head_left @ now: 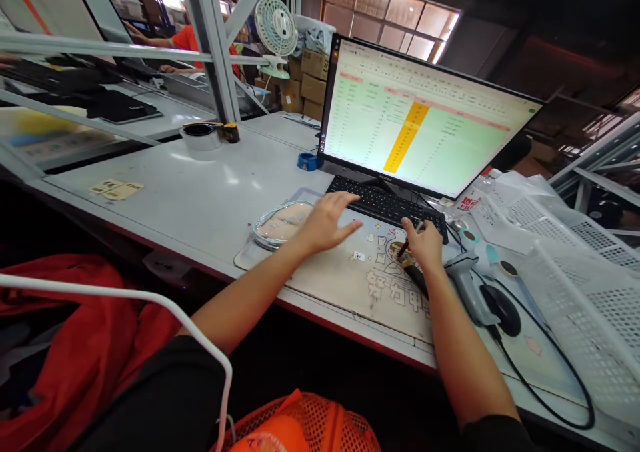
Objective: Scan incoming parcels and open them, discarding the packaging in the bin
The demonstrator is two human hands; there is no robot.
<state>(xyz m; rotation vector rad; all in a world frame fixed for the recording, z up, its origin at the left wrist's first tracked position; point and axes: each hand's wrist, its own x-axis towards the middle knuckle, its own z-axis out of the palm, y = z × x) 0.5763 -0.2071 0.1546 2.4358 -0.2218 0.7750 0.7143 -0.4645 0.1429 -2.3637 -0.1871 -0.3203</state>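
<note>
My left hand (329,224) is open, thumb and fingers apart, with its fingertips at the left end of the black keyboard (385,202). Beside its wrist lies a clear pouch with pale contents (284,224) on the printed desk mat (325,282). My right hand (425,245) is closed around a dark, slim pen-like stick (404,248), just below the keyboard's right part. Under that hand sits a black-and-yellow handled tool (415,276), partly hidden by the forearm. A small white label (359,257) rests on the mat between my hands.
A lit monitor (425,119) stands behind the keyboard. To the right are a grey barcode scanner (473,289), a black mouse (501,311) and white perforated baskets (580,312). A tape roll (201,137) and a blue ring-shaped item (308,162) sit further back. Another person's sleeve (187,39) shows beyond the frame.
</note>
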